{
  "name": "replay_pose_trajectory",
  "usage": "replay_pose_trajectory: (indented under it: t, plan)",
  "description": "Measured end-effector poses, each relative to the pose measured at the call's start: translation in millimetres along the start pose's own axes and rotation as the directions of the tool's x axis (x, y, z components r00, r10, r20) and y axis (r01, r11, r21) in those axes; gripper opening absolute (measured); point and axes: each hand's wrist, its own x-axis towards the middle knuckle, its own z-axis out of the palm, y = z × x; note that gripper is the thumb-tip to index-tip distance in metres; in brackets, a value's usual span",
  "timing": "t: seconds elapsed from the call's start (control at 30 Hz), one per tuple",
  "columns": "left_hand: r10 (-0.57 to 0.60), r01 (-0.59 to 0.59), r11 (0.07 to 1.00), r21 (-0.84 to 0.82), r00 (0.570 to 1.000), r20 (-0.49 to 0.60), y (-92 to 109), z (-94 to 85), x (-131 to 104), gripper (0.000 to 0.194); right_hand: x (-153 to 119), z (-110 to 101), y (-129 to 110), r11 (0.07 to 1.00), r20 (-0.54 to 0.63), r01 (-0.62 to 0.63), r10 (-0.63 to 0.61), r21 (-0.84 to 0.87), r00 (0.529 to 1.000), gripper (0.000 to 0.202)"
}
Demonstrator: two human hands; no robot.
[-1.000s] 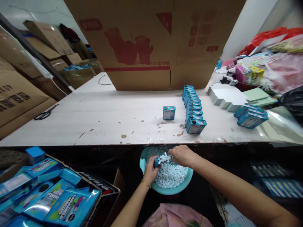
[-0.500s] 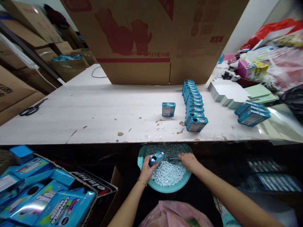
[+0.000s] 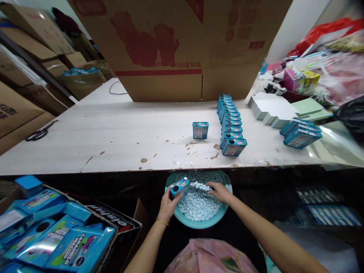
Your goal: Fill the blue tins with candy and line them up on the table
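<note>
A teal basin (image 3: pixel 199 224) below the table edge holds many pale blue and white candies (image 3: pixel 199 206). My left hand (image 3: pixel 168 204) is wrapped round a small blue tin (image 3: pixel 179 187), tilted over the basin's left side; a white candy lies on its top. My right hand (image 3: pixel 220 192) is closed on a scoop heaped with candies (image 3: pixel 200 186), whose heap is close to the tin's right end. The scoop itself is mostly hidden under the candies.
On the white table (image 3: pixel 127 132) stand a row of blue tins (image 3: pixel 233 147), a single tin (image 3: pixel 200 130) and more tins (image 3: pixel 302 137) at the right. A large carton (image 3: pixel 182 45) stands behind. Scissors (image 3: pixel 41 132) lie left. A box of blue packages (image 3: pixel 79 248) is lower left.
The scoop has come up loaded with candies and lies level near the tin. My left hand has shifted slightly left and up with the tin. The view has moved a little.
</note>
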Motion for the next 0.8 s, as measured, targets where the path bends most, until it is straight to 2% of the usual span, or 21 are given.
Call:
replay_pose_trajectory:
  t: [0.13,0.23,0.33,0.43,0.57,0.63,0.7,0.8]
  plan:
    - [0.045,-0.044,0.995,0.089,0.999,-0.013,5.1,2.1,0.1,0.042,-21.3,-41.7,-14.8,0.998,-0.019,0.061,-0.061,-0.021,0.998,0.035]
    - [0.073,-0.070,0.992,0.102,0.997,-0.022,6.5,14.7,2.3,0.040,-30.4,-67.7,-33.4,0.978,-0.033,0.086,-0.094,-0.188,0.995,0.035]
    - [0.085,-0.081,0.990,0.114,0.996,-0.032,4.5,22.4,4.4,0.038,-29.4,-83.2,-45.9,0.938,-0.011,0.089,-0.099,-0.336,0.995,0.032]
    - [0.087,-0.083,0.990,0.114,0.996,-0.032,0.5,20.2,4.6,0.037,-23.7,-89.0,-44.4,0.942,0.040,0.106,-0.099,-0.318,0.994,0.032]
    - [0.082,-0.076,0.989,0.124,0.995,-0.049,-2.7,13.3,2.4,0.037,-21.9,-87.5,-35.2,0.977,0.096,0.175,-0.164,-0.122,0.982,0.032]
    - [0.108,-0.101,0.984,0.148,0.993,-0.037,-2.4,13.7,1.3,0.036,-24.4,-85.8,-38.3,0.973,0.100,0.214,-0.205,-0.089,0.974,0.032]
    - [0.147,-0.143,0.974,0.175,0.989,-0.011,-1.9,17.2,0.6,0.036,-27.8,-84.4,-49.8,0.960,0.088,0.228,-0.216,-0.164,0.972,0.031]
    - [0.205,-0.208,0.954,0.215,0.978,0.033,-2.6,24.9,0.5,0.037,-32.9,-81.4,-78.1,0.886,0.076,0.231,-0.219,-0.401,0.973,0.026]
